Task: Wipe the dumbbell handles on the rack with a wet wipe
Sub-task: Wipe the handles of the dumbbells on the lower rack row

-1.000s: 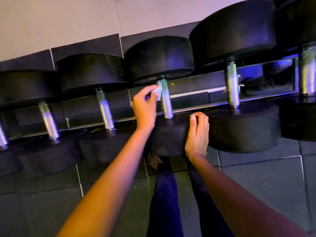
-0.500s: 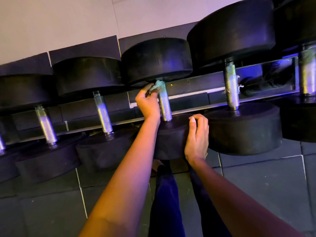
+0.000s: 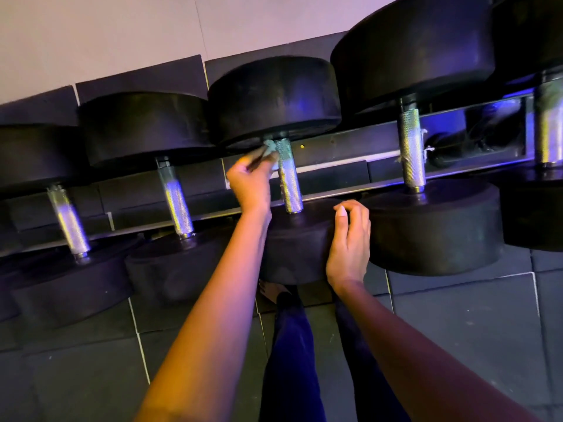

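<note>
Several black dumbbells with knurled silver handles lie across the rack (image 3: 335,166). My left hand (image 3: 251,181) pinches a small pale wet wipe (image 3: 269,147) against the far end of the middle dumbbell's handle (image 3: 289,181), just under its far black head. My right hand (image 3: 350,239) rests on the near head (image 3: 300,242) of that same dumbbell, fingers curled over its edge. Another silver handle (image 3: 412,153) to the right carries small white shreds.
More dumbbell handles stand to the left (image 3: 175,199) and far left (image 3: 68,220), one more at the right edge (image 3: 548,129). Dark rubber floor tiles (image 3: 457,324) lie below, with my legs (image 3: 289,360) and a bare foot close under the rack.
My left hand has slid the wipe up the handle, from near its top third to right under the far head. The right hand has stayed on the near head.
</note>
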`<state>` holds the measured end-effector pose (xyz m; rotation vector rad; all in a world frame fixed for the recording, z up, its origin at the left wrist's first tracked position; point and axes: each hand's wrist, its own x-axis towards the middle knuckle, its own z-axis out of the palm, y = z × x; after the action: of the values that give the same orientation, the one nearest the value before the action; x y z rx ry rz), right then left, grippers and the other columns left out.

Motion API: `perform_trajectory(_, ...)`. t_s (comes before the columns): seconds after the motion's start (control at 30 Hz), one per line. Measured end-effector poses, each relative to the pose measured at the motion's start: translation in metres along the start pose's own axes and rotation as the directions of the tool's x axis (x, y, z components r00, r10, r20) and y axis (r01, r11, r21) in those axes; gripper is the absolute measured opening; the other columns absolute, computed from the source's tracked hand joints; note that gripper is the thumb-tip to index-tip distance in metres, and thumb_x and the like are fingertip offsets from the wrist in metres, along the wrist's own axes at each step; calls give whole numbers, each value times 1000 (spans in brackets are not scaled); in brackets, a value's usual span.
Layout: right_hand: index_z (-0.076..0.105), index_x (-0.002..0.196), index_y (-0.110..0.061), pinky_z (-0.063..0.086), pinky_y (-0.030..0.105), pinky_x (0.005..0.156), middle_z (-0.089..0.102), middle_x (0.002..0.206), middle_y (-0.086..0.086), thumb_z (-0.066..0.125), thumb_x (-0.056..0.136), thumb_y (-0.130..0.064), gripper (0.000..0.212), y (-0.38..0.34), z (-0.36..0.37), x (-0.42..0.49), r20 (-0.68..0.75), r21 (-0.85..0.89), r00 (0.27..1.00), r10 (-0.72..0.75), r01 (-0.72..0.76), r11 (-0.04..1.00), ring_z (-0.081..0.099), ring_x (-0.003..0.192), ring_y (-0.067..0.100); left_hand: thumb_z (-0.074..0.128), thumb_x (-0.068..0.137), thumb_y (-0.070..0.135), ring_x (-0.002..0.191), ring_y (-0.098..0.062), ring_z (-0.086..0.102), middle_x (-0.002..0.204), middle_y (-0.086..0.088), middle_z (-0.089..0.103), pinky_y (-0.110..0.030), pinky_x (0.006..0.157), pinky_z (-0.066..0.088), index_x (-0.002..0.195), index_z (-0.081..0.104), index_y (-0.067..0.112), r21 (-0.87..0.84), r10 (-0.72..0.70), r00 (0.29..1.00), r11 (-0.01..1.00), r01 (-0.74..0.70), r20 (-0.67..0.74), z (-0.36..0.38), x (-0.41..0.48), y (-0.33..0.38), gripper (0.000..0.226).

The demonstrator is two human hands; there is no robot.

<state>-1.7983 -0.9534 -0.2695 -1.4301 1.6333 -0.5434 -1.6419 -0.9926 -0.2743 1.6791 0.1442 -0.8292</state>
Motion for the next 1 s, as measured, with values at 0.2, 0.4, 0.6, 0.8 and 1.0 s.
perform_trajectory(0.2, 55, 100, -13, 30, 18, 88, 49, 106, -7, 25, 90, -49, 47, 0, 0, 1, -8, 3, 1000, -6, 6, 1000, 47, 105, 12, 63, 84, 13, 90, -27, 60, 101, -16, 66, -26, 85, 41, 100, 71, 2, 568, 485, 694, 404, -717, 532, -7, -12, -2, 21)
perform_trajectory(0.4, 55, 100, -12, 29, 17, 87, 50, 106, -5, 25, 90, -50, 49, 1, 0, 0, -4, 2, 1000, -2, 2, 1000, 46, 105, 11, 39, 94, 21, 114, -29, 49, 121, -7, 57, -35, 83, 40, 100, 62, 8, 696, 194, 674, -77, -714, 713, 16, 2, -5, 27)
perform_trajectory(0.6, 55, 100, -12, 29, 18, 87, 52, 108, -2, 24, 89, -50, 50, 0, -1, 0, 1, 9, 1000, 6, -6, 1000, 46, 105, 10, 66, 80, 14, 81, -33, 59, 88, -17, 65, -32, 72, 40, 90, 69, 3, 691, 518, 757, 374, -618, 398, 0, -9, -2, 15)
perform_trajectory(0.8, 54, 99, -14, 31, 21, 87, 49, 105, -7, 24, 90, -50, 48, -2, -1, 0, 2, 3, 1000, 5, -5, 1000, 46, 104, 9, 72, 71, 2, 60, -6, 59, 63, 13, 63, -23, 64, 47, 67, 60, 20, 589, 235, 885, 673, -447, 403, -25, -13, -2, 21)
perform_trajectory(1.0, 55, 100, -13, 32, 22, 88, 50, 106, -7, 23, 90, -50, 50, -1, -1, 0, 1, 12, 1000, 4, -4, 1000, 46, 105, 11, 71, 66, -16, 51, 7, 56, 54, 13, 62, -9, 55, 44, 64, 56, 14, 406, 80, 918, 879, -248, 388, -24, -7, 4, 33)
